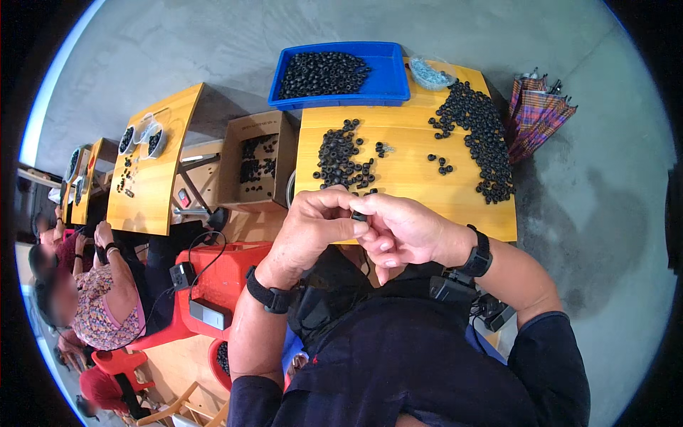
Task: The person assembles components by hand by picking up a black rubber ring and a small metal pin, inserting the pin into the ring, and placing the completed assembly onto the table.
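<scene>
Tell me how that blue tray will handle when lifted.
The blue tray will probably feel heavier toward its left, where the black pieces are heaped, so it may dip that way. Those small, rounded pieces would likely roll or slide if it tilts. Its raised rim might keep most in on a slight tilt.

The rings (333, 155) look smooth, the tray (388, 71) plastic.

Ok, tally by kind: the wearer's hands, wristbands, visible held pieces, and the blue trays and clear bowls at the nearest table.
Left hand and right hand: 2
Black wristbands: 2
Held black piece: 1
Blue tray: 1
Clear bowl: 1
Total: 7
</scene>
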Demonstrator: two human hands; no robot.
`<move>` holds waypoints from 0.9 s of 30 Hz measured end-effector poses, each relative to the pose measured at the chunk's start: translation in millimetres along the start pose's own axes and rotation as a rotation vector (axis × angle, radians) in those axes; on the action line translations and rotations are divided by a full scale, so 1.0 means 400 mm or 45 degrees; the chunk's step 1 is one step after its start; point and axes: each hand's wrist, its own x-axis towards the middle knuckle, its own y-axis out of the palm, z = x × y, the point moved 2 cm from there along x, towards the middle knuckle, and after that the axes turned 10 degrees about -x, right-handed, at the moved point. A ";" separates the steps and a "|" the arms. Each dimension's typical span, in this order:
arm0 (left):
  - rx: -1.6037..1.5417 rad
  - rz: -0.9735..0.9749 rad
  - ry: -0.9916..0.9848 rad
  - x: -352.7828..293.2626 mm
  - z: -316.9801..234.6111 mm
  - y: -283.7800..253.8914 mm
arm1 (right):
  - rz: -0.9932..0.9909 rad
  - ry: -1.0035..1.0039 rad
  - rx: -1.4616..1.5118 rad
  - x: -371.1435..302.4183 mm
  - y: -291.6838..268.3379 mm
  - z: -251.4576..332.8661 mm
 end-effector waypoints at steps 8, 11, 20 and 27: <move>0.111 -0.069 0.112 -0.012 0.014 -0.020 | -0.020 -0.024 0.008 0.016 0.009 -0.009; 0.138 -0.090 0.125 -0.020 0.018 -0.023 | -0.042 -0.054 -0.076 0.013 0.015 -0.003; 0.213 0.137 0.177 -0.023 -0.010 -0.001 | 0.129 -0.057 -0.133 0.003 -0.001 -0.012; 0.260 0.145 0.252 -0.009 -0.006 0.001 | 0.041 -0.191 -0.160 0.004 -0.008 -0.021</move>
